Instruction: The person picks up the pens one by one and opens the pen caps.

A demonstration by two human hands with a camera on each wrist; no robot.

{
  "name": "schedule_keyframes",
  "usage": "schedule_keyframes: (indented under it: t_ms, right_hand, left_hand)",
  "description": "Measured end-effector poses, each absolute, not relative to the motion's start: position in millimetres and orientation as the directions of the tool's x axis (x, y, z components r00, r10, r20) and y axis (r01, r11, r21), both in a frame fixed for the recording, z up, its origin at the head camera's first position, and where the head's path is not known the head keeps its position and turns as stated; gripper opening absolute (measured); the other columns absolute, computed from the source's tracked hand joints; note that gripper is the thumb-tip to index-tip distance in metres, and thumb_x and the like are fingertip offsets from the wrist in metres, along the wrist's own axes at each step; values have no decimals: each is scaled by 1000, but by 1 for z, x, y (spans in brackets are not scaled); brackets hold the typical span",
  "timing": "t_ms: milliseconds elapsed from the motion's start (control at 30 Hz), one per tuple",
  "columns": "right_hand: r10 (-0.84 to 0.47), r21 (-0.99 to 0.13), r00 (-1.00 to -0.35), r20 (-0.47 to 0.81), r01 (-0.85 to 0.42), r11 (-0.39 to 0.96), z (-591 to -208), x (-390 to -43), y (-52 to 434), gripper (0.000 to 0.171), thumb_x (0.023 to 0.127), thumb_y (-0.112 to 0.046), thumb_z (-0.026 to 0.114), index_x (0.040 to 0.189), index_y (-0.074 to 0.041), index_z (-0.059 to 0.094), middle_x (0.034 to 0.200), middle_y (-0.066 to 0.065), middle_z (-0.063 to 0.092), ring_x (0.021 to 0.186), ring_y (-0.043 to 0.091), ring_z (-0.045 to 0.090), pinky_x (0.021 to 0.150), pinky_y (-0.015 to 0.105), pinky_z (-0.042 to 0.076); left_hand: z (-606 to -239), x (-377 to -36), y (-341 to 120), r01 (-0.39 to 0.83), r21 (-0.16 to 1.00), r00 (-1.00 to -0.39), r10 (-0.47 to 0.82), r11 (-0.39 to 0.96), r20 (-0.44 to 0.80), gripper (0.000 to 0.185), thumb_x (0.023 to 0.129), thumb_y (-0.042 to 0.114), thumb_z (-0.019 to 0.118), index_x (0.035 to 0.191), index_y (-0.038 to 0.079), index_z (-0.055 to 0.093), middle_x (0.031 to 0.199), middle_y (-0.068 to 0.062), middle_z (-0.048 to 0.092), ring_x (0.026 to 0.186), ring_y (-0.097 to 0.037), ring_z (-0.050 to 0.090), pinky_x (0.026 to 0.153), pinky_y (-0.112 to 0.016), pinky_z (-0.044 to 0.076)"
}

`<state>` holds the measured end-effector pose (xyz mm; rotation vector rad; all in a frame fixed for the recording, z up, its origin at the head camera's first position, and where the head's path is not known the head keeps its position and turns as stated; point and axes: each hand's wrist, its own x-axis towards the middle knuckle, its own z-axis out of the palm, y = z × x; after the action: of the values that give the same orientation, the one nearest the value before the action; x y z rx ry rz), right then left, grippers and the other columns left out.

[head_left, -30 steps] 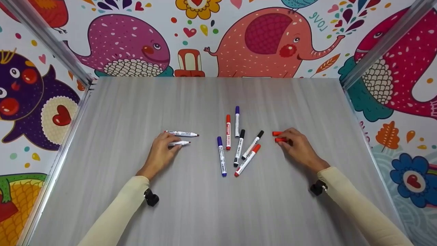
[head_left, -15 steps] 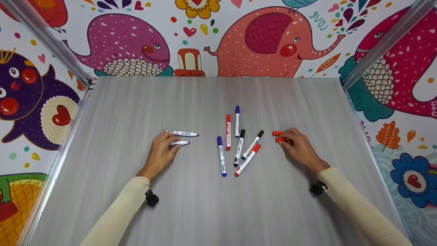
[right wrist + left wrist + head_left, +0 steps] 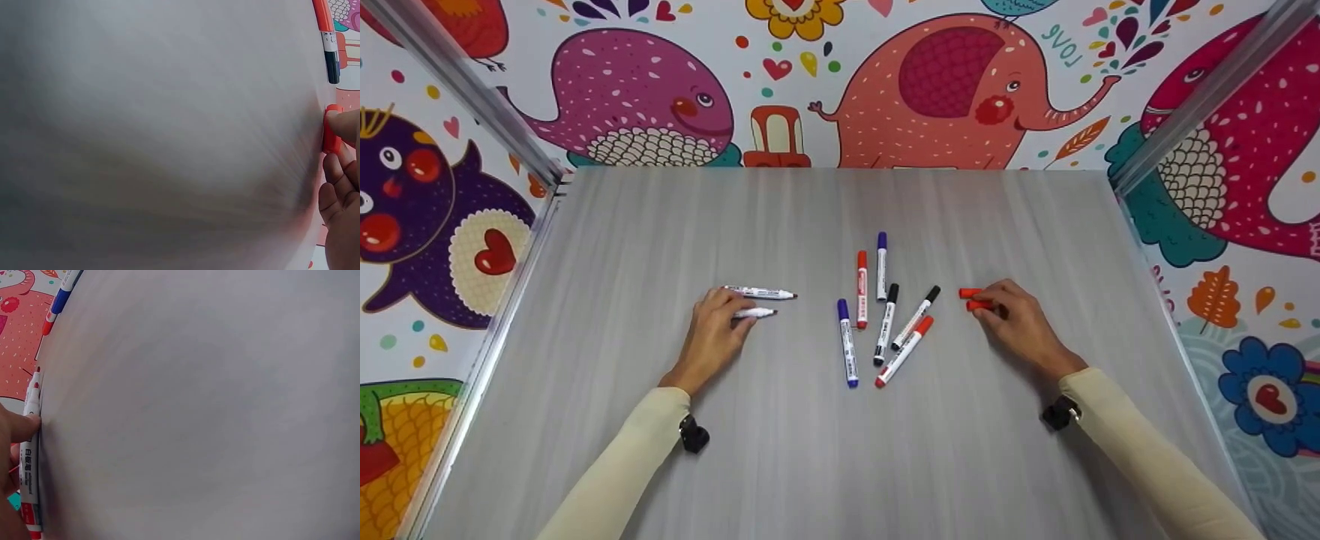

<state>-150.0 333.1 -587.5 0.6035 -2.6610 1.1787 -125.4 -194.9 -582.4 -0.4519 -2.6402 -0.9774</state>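
Observation:
My left hand (image 3: 733,311) rests on the grey table (image 3: 810,465) and its fingertips hold the end of an uncapped white marker (image 3: 755,313). A second uncapped marker (image 3: 761,293) lies just beyond it. In the left wrist view a fingertip (image 3: 27,422) touches the marker (image 3: 31,461). My right hand (image 3: 986,306) has curled fingers on a red cap (image 3: 978,305). Another red cap (image 3: 969,292) lies beside it. The right wrist view shows the red cap (image 3: 331,132) under a fingertip (image 3: 344,125).
Several capped markers lie in a loose cluster between the hands: blue (image 3: 847,345), red (image 3: 861,289), purple-blue (image 3: 881,264), two black (image 3: 886,322) (image 3: 916,316), and another red (image 3: 904,351). Cartoon-patterned walls (image 3: 945,82) enclose the table on three sides.

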Motion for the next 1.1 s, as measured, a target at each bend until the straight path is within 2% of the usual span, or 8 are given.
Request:
schedule_keyframes:
  t_ms: [267, 433, 667, 867, 1100]
  right_hand:
    - [-309, -673, -886, 345, -463, 578, -582, -151, 336, 24, 90, 2, 89, 112, 2, 82, 105, 15, 70, 85, 20, 59, 75, 16, 43]
    - [-309, -675, -889, 337, -457, 579, -578, -150, 335, 24, 91, 3, 88, 114, 2, 82, 108, 15, 71, 88, 21, 61, 78, 15, 45]
    - [-321, -684, -887, 333, -462, 565, -574, -150, 330, 26, 91, 5, 87, 116, 1, 82, 112, 11, 71, 98, 23, 67, 88, 9, 47]
    - [-334, -691, -882, 331, -468, 551, -569, -150, 324, 25, 92, 5, 86, 117, 3, 81, 113, 15, 71, 102, 29, 69, 93, 8, 47]
    - [-352, -695, -867, 353, -495, 522, -569, -151, 318, 25, 90, 8, 86, 115, 5, 80, 112, 19, 71, 101, 32, 71, 94, 11, 51]
  left_hand:
    - [-580, -124, -194, 433, 520, -874, 203, 736, 441, 26, 88, 0, 90, 112, 0, 81, 113, -16, 72, 114, -39, 59, 94, -60, 44]
    - [-576, -123, -191, 437, 522, -869, 194, 733, 455, 27, 89, -1, 90, 114, -1, 81, 115, -16, 71, 115, -38, 58, 98, -61, 43]
    - [-572, -120, -182, 465, 521, -850, 195, 716, 490, 24, 89, -2, 89, 112, 0, 81, 114, -16, 71, 114, -38, 60, 97, -61, 45]
    - [-570, -115, -174, 482, 533, -841, 198, 695, 504, 28, 86, -4, 90, 113, 0, 81, 114, -16, 71, 114, -38, 60, 92, -56, 42]
    - [-568, -110, -166, 517, 561, -830, 217, 646, 514, 32, 84, -5, 91, 114, -2, 80, 114, -14, 71, 112, -36, 63, 99, -55, 44]
